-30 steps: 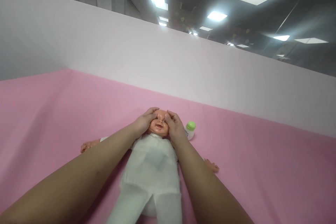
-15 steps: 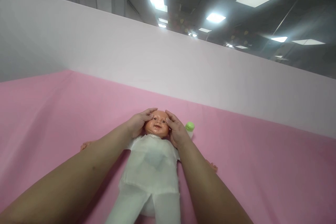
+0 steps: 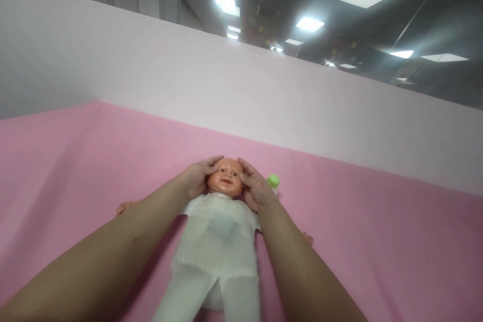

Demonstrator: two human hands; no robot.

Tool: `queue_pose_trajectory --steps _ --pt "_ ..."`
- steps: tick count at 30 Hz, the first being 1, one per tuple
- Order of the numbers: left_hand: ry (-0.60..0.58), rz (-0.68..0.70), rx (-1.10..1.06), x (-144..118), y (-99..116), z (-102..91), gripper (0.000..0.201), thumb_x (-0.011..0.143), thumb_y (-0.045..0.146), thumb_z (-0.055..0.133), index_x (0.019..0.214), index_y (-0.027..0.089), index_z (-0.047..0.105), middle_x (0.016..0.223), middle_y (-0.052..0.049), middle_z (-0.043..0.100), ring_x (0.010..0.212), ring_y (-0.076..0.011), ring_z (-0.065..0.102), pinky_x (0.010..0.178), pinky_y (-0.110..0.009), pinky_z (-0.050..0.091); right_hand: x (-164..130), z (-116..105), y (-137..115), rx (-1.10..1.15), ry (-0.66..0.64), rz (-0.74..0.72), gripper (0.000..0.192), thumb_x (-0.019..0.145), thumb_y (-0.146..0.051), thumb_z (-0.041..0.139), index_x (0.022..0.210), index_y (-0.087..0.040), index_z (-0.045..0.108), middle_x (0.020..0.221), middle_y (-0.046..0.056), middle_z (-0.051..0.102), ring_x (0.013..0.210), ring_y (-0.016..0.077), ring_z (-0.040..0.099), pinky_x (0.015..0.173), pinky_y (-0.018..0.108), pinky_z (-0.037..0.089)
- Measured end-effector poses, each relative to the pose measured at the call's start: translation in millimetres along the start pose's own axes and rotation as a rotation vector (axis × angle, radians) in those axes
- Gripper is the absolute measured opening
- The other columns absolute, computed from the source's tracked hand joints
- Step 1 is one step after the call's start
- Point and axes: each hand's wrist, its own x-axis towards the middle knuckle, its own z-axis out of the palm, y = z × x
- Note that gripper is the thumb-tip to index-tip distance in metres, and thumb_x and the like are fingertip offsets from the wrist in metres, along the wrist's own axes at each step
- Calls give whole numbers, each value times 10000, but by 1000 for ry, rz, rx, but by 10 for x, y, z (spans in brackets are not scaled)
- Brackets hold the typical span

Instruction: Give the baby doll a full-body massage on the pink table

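Observation:
A baby doll (image 3: 221, 236) in white clothes lies face up on a pink cloth, its arms stretched out to both sides. My left hand (image 3: 199, 177) cups one side of its head, the thumb at the temple and the fingers reaching toward the crown. On the other side my right hand (image 3: 257, 188) holds the head, its thumb on the cheek beside the eye. The doll's face shows between both hands. My forearms pass over its outstretched arms and hide parts of them; the legs run out of the bottom of the view.
Behind my right hand stands a white bottle with a green cap (image 3: 273, 180), partly hidden by my wrist. The pink cloth (image 3: 377, 226) spreads to both sides. A pale upright panel (image 3: 234, 90) borders the far edge, with ceiling lights beyond it.
Both thumbs have shifted slightly outward from the doll's eyes. The hands remain at the sides of the head, and the doll lies in the same place.

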Motion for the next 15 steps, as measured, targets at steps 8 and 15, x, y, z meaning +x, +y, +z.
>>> queue_pose_trajectory --steps 8,15 --pt "-32 12 93 -7 -31 117 594 777 288 824 1308 159 591 1195 -177 704 1021 -322 719 919 -456 583 45 80 101 -222 118 -92 602 760 -454 816 1302 -304 603 1264 42 676 1206 271 622 1117 496 452" --pt "119 163 342 -11 -9 199 692 700 200 845 1350 181 611 1326 -165 653 1111 -332 687 952 -432 569 25 141 34 -526 168 -123 653 736 -473 845 1311 -298 588 1367 45 610 1270 282 566 1103 453 448"
